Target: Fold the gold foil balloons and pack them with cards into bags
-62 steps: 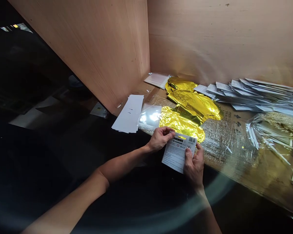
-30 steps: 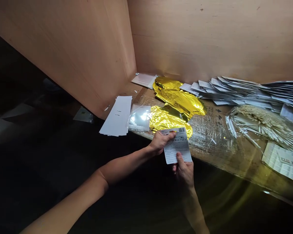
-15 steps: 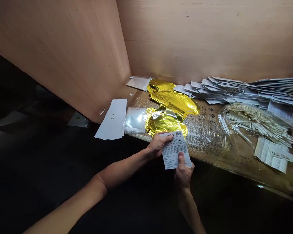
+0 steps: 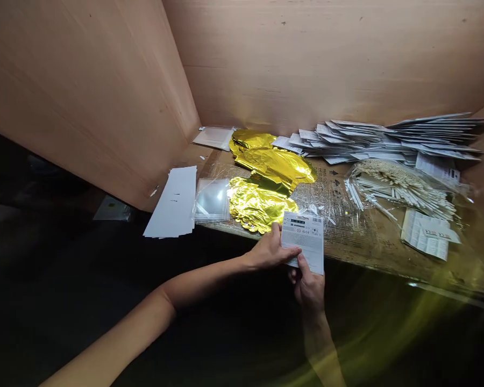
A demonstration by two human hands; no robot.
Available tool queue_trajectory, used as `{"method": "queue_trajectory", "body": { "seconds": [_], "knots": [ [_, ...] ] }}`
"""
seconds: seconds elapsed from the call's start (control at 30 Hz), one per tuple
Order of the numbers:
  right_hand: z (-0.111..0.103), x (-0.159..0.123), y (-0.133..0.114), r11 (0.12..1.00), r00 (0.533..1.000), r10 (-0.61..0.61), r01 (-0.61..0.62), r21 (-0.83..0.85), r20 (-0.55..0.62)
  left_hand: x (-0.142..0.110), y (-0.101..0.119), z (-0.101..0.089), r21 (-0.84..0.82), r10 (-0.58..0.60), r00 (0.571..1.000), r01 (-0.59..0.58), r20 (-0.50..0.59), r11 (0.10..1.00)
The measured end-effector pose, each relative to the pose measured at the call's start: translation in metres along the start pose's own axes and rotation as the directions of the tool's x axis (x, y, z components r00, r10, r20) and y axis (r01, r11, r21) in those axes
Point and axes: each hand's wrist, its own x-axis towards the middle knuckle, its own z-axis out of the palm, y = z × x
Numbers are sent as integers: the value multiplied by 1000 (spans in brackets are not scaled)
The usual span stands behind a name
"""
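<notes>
Both hands hold a white printed card (image 4: 304, 241) with a barcode, just in front of the table's near edge. My left hand (image 4: 269, 251) pinches the card's lower left side. Its bottom edge is gripped by my right hand (image 4: 307, 287), thumb on the printed face. Right behind the card lie folded gold foil balloons (image 4: 266, 185) on the table.
A wooden table (image 4: 387, 250) covered with clear film sits in a plywood corner. White paper strips (image 4: 172, 204) and clear bags (image 4: 212, 200) lie at left. A fanned stack of printed cards (image 4: 387, 141), a bag of white straws (image 4: 399, 188) and a leaflet (image 4: 427, 234) lie at right.
The card has been shifted a little right and upright in both hands; my left hand slid from its top left corner to its lower left. The view has swung right.
</notes>
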Motion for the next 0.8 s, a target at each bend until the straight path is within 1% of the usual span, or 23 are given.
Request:
{"method": "queue_trajectory", "body": {
  "seconds": [0.03, 0.07, 0.1, 0.13, 0.17, 0.2, 0.23, 0.27, 0.3, 0.33, 0.37, 0.43, 0.47, 0.5, 0.53, 0.63, 0.7, 0.77, 0.8],
  "knots": [
    [-8, -5, -1, 1000, 1000, 28, -28, -1, 8, 4, 0, -4, 212, 109, 994, -101, -28, 972],
    [-14, -8, 0, 999, 999, 40, -40, -1, -1, 8, 0, -7, 400, 232, 973, -208, -11, 893],
    [-18, -11, 3, 999, 999, 42, -42, 1, -28, 12, 0, -8, 538, 340, 938, -320, 66, 780],
    [-22, -12, 6, 999, 997, 39, -38, 4, -65, 15, -2, -8, 613, 411, 890, -439, 196, 657],
    [-24, -12, 10, 999, 994, 37, -36, 9, -102, 19, -3, -6, 629, 437, 829, -553, 349, 546],
    [-25, -11, 13, 999, 990, 38, -36, 13, -139, 21, -6, -4, 610, 429, 763, -646, 484, 459],
    [-26, -9, 16, 999, 984, 38, -36, 18, -175, 23, -8, -2, 577, 404, 702, -712, 586, 401],
    [-27, -7, 19, 999, 979, 37, -33, 25, -202, 25, -11, -1, 545, 374, 656, -754, 655, 367],
    [-29, -5, 20, 999, 978, 42, -36, 32, -204, 27, -14, 0, 523, 348, 627, -776, 697, 352],
    [-31, -4, 21, 998, 983, 57, -51, 40, -175, 28, -16, 0, 515, 330, 618, -782, 714, 350],
    [-34, -3, 21, 996, 989, 79, -73, 48, -122, 29, -17, -1, 512, 319, 617, -781, 719, 358],
    [-42, -4, 22, 993, 994, 104, -103, 59, -24, 30, -18, -3, 478, 317, 604, -786, 732, 393],
    [-44, -5, 22, 993, 994, 105, -104, 63, -7, 30, -18, -3, 452, 323, 595, -787, 736, 420],
    [-46, -6, 23, 994, 995, 95, -93, 65, -21, 30, -18, -3, 428, 333, 592, -784, 734, 450],
    [-46, -6, 25, 995, 995, 76, -72, 63, -60, 30, -17, -2, 409, 342, 597, -774, 726, 483],
    [-38, -3, 31, 999, 977, 30, -24, 30, -210, 31, -16, 6, 375, 350, 643, -717, 682, 587],
    [-30, 1, 33, 999, 956, -28, 39, 33, -291, 32, -15, 11, 358, 330, 679, -664, 656, 656],
    [-27, 3, 33, 992, 951, -83, 107, 65, -299, 33, -13, 14, 335, 306, 720, -599, 623, 727],
    [-29, 4, 32, 989, 959, -93, 119, 85, -267, 35, -12, 15, 322, 295, 741, -564, 603, 760]
  ]
}}
